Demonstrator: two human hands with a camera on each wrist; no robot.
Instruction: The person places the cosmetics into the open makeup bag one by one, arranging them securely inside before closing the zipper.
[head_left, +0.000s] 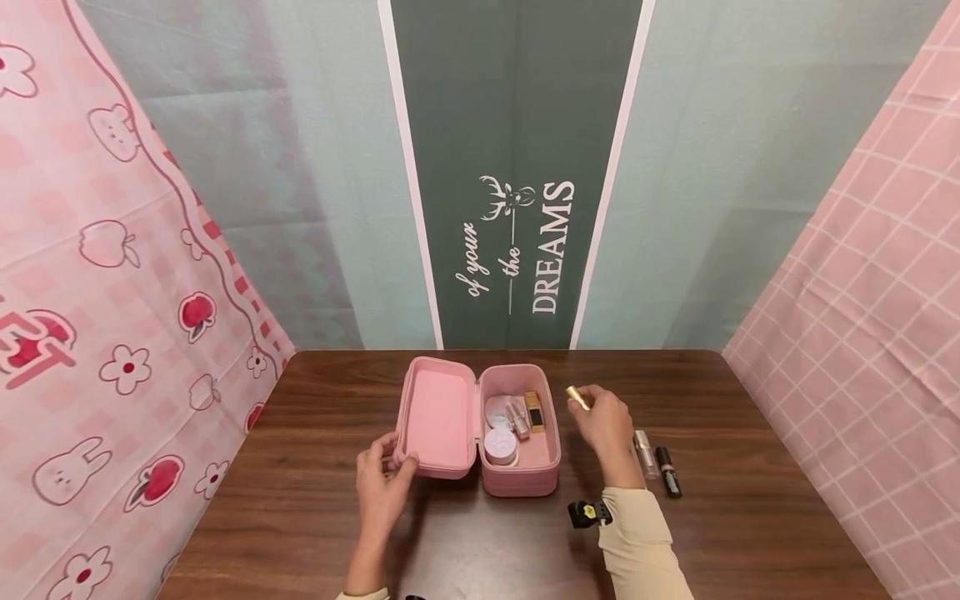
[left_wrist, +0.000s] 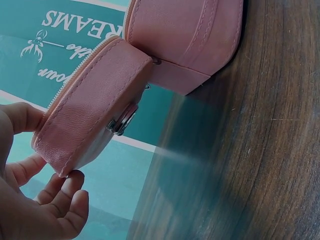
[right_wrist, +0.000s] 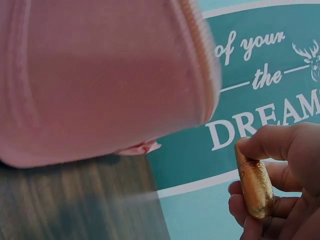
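Note:
A pink zippered cosmetic case (head_left: 521, 482) stands unfolded on the table, its lid (head_left: 440, 417) swung out to the left. My left hand (head_left: 384, 487) grips the lid's near left corner, thumb and fingers on either side of the edge in the left wrist view. Just right of the case, my right hand (head_left: 606, 423) pinches a gold lipstick tube (right_wrist: 256, 187) between thumb and fingers, raised near the case wall. Inside the case lie a round white container (head_left: 500, 447), a pinkish clear lipstick tube (head_left: 517, 420) and a gold and black lipstick (head_left: 534, 412).
To the right of my right forearm, a clear pinkish tube (head_left: 646, 455) and a black tube (head_left: 667, 472) lie on the brown wooden table (head_left: 300, 500). A green printed cloth (head_left: 517, 125) hangs behind the table, with pink patterned cloths at both sides.

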